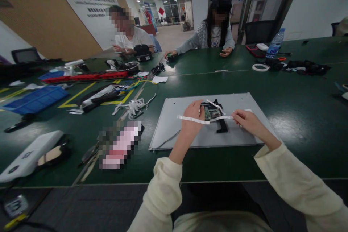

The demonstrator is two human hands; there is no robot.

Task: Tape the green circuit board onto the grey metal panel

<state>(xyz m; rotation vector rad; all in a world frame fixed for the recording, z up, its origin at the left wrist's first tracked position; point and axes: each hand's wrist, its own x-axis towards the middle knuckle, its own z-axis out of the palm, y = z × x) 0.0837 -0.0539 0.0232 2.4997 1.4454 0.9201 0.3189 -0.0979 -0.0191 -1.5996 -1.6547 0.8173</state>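
Note:
A grey metal panel (176,123) lies flat on the green table in front of me. A small green circuit board (208,112) with a black bracket (221,125) sits on its middle. My left hand (191,117) is closed on a white ribbon cable (190,119) that runs across the board. My right hand (244,119) pinches the other end of a white strip (224,117) just right of the board. A second white ribbon (214,105) arcs over the board.
A heap of white ribbon strips (133,107) lies left of the panel. A white device (25,156) and blue tray (35,99) sit far left. Two other people sit across the table. A water bottle (275,43) and tape roll (260,67) stand at the right.

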